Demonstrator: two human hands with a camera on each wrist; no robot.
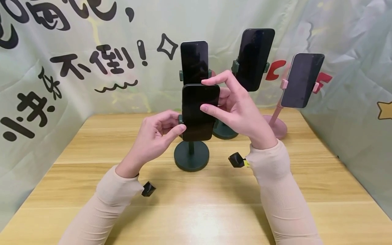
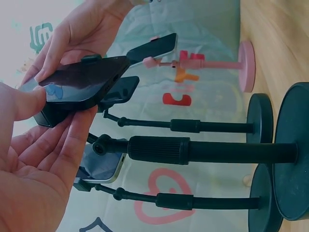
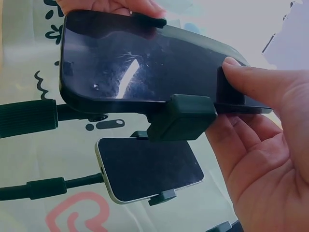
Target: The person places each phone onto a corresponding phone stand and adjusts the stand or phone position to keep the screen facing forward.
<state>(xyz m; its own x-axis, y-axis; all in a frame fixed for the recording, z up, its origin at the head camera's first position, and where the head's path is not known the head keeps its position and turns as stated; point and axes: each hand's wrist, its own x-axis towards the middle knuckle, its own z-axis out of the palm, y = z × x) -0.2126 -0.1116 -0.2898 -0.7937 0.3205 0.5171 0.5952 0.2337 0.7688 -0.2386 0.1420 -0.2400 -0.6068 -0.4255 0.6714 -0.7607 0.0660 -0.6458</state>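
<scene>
A black smartphone (image 1: 197, 120) stands upright in a dark green phone holder, whose round base (image 1: 191, 158) rests on the table. My left hand (image 1: 154, 136) grips the holder's left clamp (image 1: 180, 119), its thumb at the phone's edge and its fingers curled behind. From the right, my right hand (image 1: 240, 109) holds the upper part of the phone, thumb on the screen and other fingers behind; the index finger arches over the top edge. The right wrist view shows the other clamp (image 3: 186, 118) against the phone's long side, and the screen is dark with reflections.
Behind stand two more dark green holders with phones (image 1: 194, 61) (image 1: 255, 58), and a pink holder (image 1: 277, 126) with a phone (image 1: 302, 80) at the right. A printed cloth (image 1: 122, 98) hangs around the wooden table (image 1: 199, 197).
</scene>
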